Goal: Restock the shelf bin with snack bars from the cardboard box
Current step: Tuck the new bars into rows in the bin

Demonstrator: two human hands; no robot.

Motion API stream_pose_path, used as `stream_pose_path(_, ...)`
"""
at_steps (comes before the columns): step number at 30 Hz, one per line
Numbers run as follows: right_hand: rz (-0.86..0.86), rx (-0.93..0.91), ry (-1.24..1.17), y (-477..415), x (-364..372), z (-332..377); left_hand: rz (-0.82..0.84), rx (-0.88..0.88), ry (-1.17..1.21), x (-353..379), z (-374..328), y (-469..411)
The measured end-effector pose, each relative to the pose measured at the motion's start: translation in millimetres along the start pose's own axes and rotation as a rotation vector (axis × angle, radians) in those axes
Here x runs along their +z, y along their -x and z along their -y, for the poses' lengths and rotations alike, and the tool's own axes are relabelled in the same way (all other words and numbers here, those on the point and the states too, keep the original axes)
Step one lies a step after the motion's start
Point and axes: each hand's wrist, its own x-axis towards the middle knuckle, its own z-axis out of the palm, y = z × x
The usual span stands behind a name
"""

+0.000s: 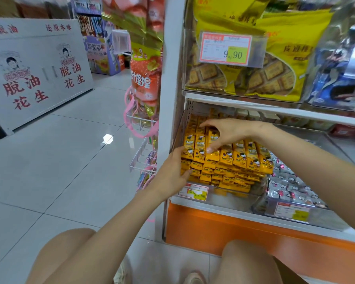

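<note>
Yellow snack bars (242, 155) fill a clear shelf bin (230, 198) on the low shelf, stacked in several layers with a top row lying side by side. My left hand (172, 171) presses flat against the left end of the stack, fingers apart. My right hand (228, 133) rests on the top row at its left part, fingers spread over the bars and thumb pointing down on one. Neither hand lifts a bar. The cardboard box is not in view.
A neighbouring bin of silver-wrapped snacks (291, 189) sits to the right. Yellow biscuit bags (275, 64) fill the shelf above. A wire rack with hanging goods (143, 124) stands left of the shelf post. An orange shelf base (234, 228) and my knees are below.
</note>
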Motion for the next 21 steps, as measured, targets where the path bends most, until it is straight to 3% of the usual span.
stream_pose_path(3,-0.117,-0.054,0.034,-10.0,12.4,13.5,-0.035,0.029,-0.013,-8.3,1.0,11.8)
stream_pose_path(10,-0.070,-0.021,0.178,-35.6,36.2,30.9,-0.090,0.011,0.001,-32.2,12.4,25.0)
stream_pose_path(16,-0.114,-0.034,0.038,-35.2,14.2,28.2,-0.110,0.009,0.000,-40.3,17.1,28.4)
stream_pose_path(21,-0.211,0.083,-0.084,-55.0,1.2,14.3,-0.111,0.008,0.011,-39.6,15.3,26.3)
